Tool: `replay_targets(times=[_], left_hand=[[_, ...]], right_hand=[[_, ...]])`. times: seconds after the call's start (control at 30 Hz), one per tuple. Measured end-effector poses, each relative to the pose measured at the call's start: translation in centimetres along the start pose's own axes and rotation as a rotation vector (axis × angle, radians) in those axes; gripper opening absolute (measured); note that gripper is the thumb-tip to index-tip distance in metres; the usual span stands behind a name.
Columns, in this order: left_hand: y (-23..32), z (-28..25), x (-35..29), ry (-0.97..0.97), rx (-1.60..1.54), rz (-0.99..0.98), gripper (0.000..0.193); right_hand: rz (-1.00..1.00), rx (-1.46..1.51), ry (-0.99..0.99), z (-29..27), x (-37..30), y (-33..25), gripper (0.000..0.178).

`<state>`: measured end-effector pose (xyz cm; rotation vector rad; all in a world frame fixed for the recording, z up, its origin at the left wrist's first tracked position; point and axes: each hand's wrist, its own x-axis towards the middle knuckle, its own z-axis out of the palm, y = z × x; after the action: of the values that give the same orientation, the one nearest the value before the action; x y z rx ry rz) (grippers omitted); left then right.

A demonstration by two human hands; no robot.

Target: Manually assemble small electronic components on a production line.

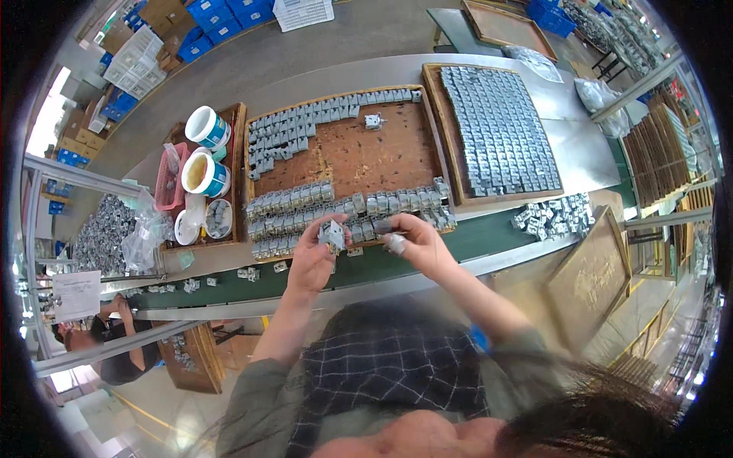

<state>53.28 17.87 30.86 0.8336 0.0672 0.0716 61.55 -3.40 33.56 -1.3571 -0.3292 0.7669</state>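
Note:
My left hand (311, 263) is raised over the near edge of the wooden tray, its fingers closed around a small grey metal bracket-like part (333, 235). To its right, my right hand (421, 243) is curled with thumb and forefinger close together. Something pale and something dark show at those fingertips; whether they are coverings or a held piece I cannot tell. Beneath both hands, the wooden tray (343, 169) holds rows of similar grey parts along its far, left and near sides. One part with a pin sticking out (373, 121) stands alone in the tray's far right area.
A second tray (456, 156) full of grey parts stands right of the first. A loose pile of parts (556, 217) lies on the green conveyor belt (489, 238). White tubs (206, 174) and a pink basket (169, 179) stand at left. Another person (126, 343) works at lower left.

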Motion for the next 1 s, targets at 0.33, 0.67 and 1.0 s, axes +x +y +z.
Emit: replay_targets(times=[0.33,0.67,1.0], left_hand=[[-0.7,2.2,-0.6,-0.015,0.208,-0.101,0.069],[-0.6,1.3,-1.8,-0.092,0.306,-0.127,0.065],[-0.6,1.6,-2.1,-0.052,0.174,-0.038,0.064]], right_hand=[[-0.454,-0.592,-0.027,1.6,0.1,-1.1,0.02],[0.005,0.61,-0.027,0.9,-0.6,-0.3,0.013],[-0.018,0.217,-0.001,0.5,-1.3,1.9,0.008]])
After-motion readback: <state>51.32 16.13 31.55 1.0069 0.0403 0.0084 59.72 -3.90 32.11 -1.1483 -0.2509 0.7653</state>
